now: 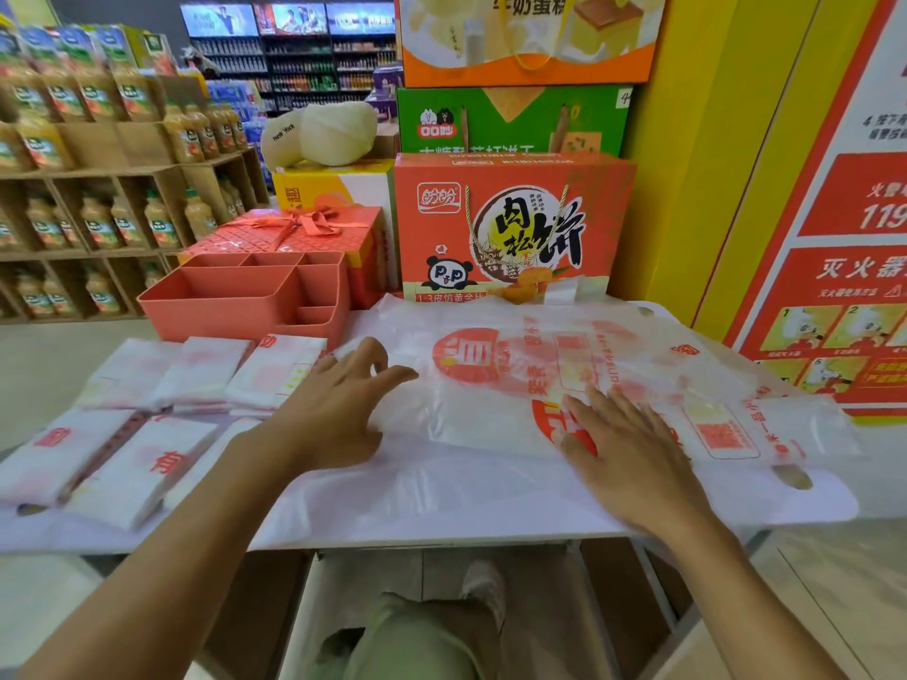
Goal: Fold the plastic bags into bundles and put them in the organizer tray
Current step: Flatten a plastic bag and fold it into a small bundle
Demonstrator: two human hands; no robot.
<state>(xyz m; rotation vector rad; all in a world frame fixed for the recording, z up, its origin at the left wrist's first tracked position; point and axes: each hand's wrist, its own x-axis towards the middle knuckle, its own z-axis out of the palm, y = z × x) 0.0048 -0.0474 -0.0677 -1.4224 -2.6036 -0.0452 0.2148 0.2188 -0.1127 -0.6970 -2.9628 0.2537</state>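
Smoothing step: right hand [633,458] flat, left hand [338,400] loose-fingered, both gripping nothing, on translucent red-printed plastic bag [515,380]. Next, probably fold lengthwise; coral plastic organizer tray [235,306] waits far left.

A shop: shelves of bottled drinks [98,139] and stacked snack cartons [510,223] surround the table.

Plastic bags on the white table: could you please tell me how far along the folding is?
Done: several folded white red-printed bag bundles lie on the left. In hand: the right hand presses a flat translucent printed bag, left hand at its edge. Left: folding it and filling the coral organizer tray, which shows no bundles.
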